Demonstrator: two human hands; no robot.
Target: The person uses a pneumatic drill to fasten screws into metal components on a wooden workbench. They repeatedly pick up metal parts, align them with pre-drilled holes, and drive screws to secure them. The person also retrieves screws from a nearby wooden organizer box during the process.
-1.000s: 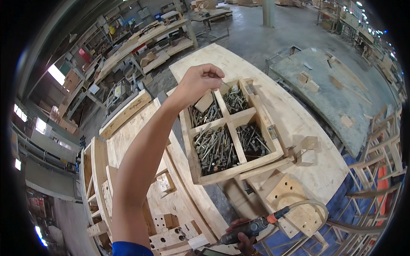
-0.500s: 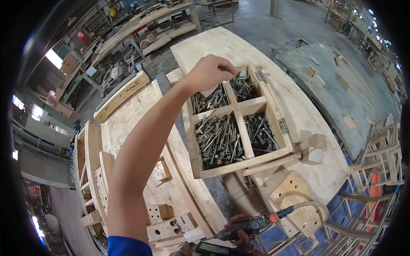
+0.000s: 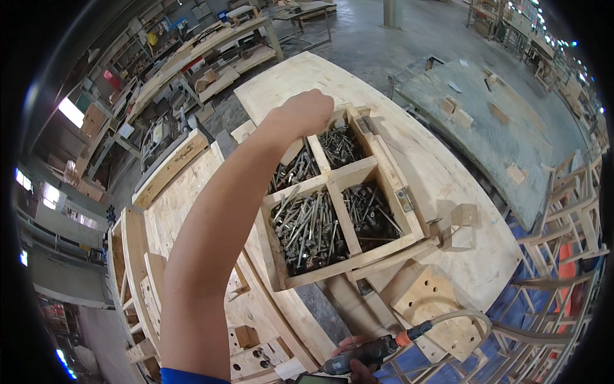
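My left hand point(image 3: 312, 109) is closed above the far side of a divided wooden box point(image 3: 358, 261). Its fingers are curled under, hiding whatever they may hold. Loose metal screws and bolts point(image 3: 307, 230) fill the box's compartments, with longer ones in the near left section. At the lower edge, my right hand point(image 3: 363, 371) is wrapped around a dark power driver point(image 3: 361, 355) with an orange collar and a pale hose. The driver's front end points left, and the right hand is partly cut off by the frame.
The box stands on a pale plywood panel point(image 3: 454, 198) beside a small wood block point(image 3: 464, 215). A drilled wooden plate point(image 3: 435, 291) lies near the driver. Wooden frame parts point(image 3: 160, 176) are at left, with a grey-green table point(image 3: 480, 115) at far right.
My left hand's fingers have curled into a fist and lifted from the far right compartment. The whole scene has shifted slightly left and down in view. My right hand still holds the driver.
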